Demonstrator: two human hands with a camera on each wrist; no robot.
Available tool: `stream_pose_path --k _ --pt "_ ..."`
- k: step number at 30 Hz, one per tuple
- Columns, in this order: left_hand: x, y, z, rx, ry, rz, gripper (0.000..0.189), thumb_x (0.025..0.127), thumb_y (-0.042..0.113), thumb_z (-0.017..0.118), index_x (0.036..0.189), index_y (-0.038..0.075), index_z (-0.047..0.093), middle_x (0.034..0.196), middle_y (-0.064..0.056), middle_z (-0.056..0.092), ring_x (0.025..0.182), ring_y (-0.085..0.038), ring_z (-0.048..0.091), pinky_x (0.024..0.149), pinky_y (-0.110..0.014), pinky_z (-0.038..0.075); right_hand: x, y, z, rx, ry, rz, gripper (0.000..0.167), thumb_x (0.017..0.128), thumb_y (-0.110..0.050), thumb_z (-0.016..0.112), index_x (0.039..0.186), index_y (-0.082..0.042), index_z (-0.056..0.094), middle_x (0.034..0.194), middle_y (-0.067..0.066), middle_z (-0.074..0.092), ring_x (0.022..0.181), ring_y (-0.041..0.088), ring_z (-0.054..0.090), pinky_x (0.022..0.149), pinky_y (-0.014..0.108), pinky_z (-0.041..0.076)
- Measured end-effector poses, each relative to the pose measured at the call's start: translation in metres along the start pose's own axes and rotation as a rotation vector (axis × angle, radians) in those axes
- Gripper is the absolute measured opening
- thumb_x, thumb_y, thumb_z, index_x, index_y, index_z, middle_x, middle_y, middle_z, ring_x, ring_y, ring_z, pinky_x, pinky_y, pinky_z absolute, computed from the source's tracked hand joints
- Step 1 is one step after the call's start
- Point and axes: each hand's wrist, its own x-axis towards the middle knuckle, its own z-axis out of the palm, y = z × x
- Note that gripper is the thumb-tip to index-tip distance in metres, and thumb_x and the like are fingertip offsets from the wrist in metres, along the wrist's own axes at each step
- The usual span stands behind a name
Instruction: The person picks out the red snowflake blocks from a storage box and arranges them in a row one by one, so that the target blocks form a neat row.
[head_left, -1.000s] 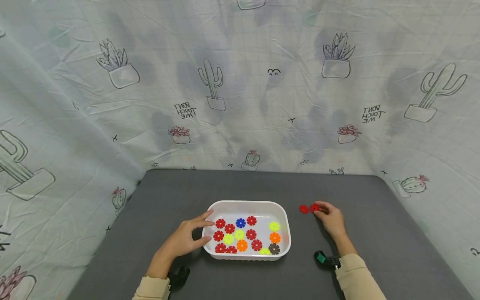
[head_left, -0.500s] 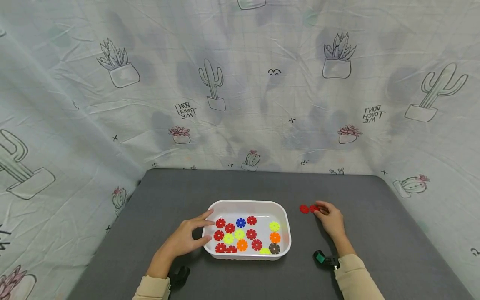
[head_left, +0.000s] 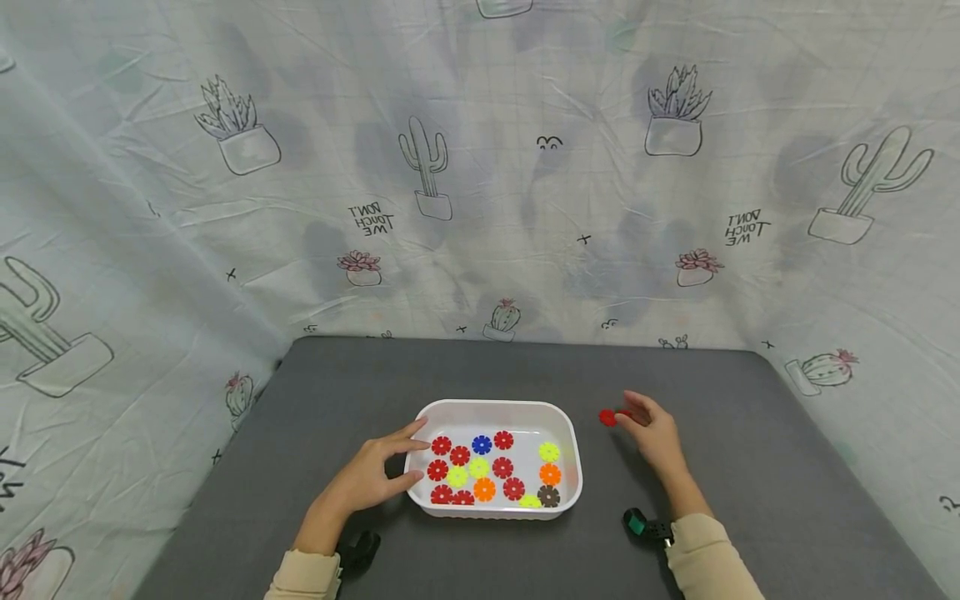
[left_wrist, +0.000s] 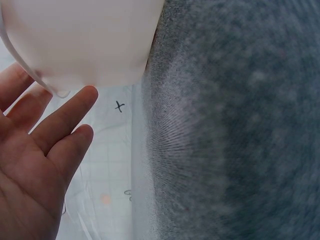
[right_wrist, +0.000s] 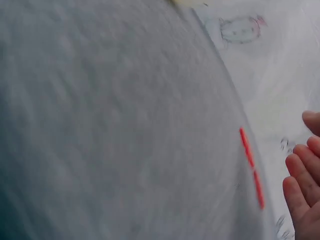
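shifting slightly left since the earlier frame, the right hand [head_left: 654, 439] is hovering with loose, parted fingers over two red discs [head_left: 607, 417], which are lying end to end on the grey worktop [head_left: 510, 554], right of centre. the left hand [head_left: 367, 477] is resting spread fingers at the white tray [head_left: 487, 514]. letting go seems to be finishing; lifting clear is probably being called for.

On a dark grey tabletop [head_left: 465, 371], a white tray [head_left: 491, 514] of discs [head_left: 478, 468]: red, yellow-green, orange, one blue, one dark brown; bright red discs [head_left: 607, 417] beside. Beige sleeves [head_left: 712, 558]. Whitish cloth backdrop [head_left: 495, 92] printed with outlined cacti [head_left: 426, 167], pink succulents [head_left: 359, 262] and black lettering [head_left: 371, 218].
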Motion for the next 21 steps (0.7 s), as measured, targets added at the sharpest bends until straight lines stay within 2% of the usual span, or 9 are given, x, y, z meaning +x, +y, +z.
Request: stream_pose_path --k 3,5,8,11,17,19,21 --pt "0.0 0.0 0.0 -0.004 -0.001 0.001 0.042 0.084 0.027 0.069 0.122 0.01 0.066 0.147 -0.004 0.044 0.13 -0.03 0.047 0.1 -0.058 0.04 -0.002 -0.013 0.006 0.024 -0.027 -0.052 0.05 0.087 -0.012 0.068 0.131 0.004 0.051 0.131 0.025 0.054 0.12 0.039 0.053 0.084 0.001 0.039" --pt "0.0 0.0 0.0 -0.009 -0.001 0.002 0.042 0.083 0.026 0.069 0.121 0.01 0.066 0.147 -0.005 0.044 0.13 -0.03 0.047 0.1 -0.058 0.04 -0.004 -0.022 0.01 0.038 -0.041 -0.091 0.049 0.086 -0.011 0.068 0.13 0.003 0.052 0.131 0.024 0.055 0.12 0.038 0.053 0.089 0.007 0.043" --pt "0.0 0.0 0.001 -0.013 0.0 0.002 0.042 0.083 0.026 0.069 0.121 0.01 0.066 0.147 -0.005 0.044 0.131 -0.03 0.047 0.1 -0.058 0.04 -0.008 -0.036 0.017 0.06 -0.062 -0.149 0.049 0.086 -0.01 0.069 0.13 0.002 0.052 0.131 0.022 0.056 0.119 0.038 0.054 0.095 0.027 0.049" --pt "-0.001 0.0 0.001 -0.015 0.001 -0.001 0.042 0.083 0.026 0.069 0.121 0.01 0.066 0.147 -0.005 0.044 0.131 -0.03 0.046 0.1 -0.058 0.04 -0.012 -0.049 0.024 0.083 -0.091 -0.193 0.049 0.086 -0.01 0.068 0.131 0.001 0.052 0.131 0.021 0.056 0.119 0.036 0.054 0.098 0.044 0.045" --pt "-0.001 0.001 0.0 -0.012 -0.006 -0.007 0.042 0.084 0.027 0.069 0.122 0.01 0.066 0.147 -0.005 0.043 0.131 -0.03 0.046 0.1 -0.058 0.04 -0.023 -0.077 0.038 0.131 -0.177 -0.235 0.048 0.086 -0.007 0.067 0.131 0.001 0.051 0.132 0.02 0.055 0.121 0.034 0.053 0.101 0.042 0.044" --pt "-0.001 0.001 0.0 -0.014 -0.007 -0.006 0.042 0.084 0.027 0.068 0.122 0.01 0.066 0.147 -0.006 0.043 0.131 -0.03 0.046 0.1 -0.058 0.04 -0.025 -0.082 0.043 0.146 -0.209 -0.257 0.047 0.087 -0.006 0.067 0.13 0.002 0.051 0.131 0.022 0.055 0.12 0.036 0.053 0.1 0.048 0.042" --pt "0.0 0.002 0.0 -0.012 -0.006 -0.002 0.042 0.084 0.027 0.068 0.122 0.01 0.066 0.147 -0.006 0.043 0.131 -0.03 0.046 0.1 -0.058 0.04 -0.025 -0.082 0.05 0.161 -0.243 -0.279 0.046 0.087 -0.006 0.066 0.13 0.001 0.051 0.131 0.022 0.055 0.12 0.036 0.053 0.099 0.048 0.043"
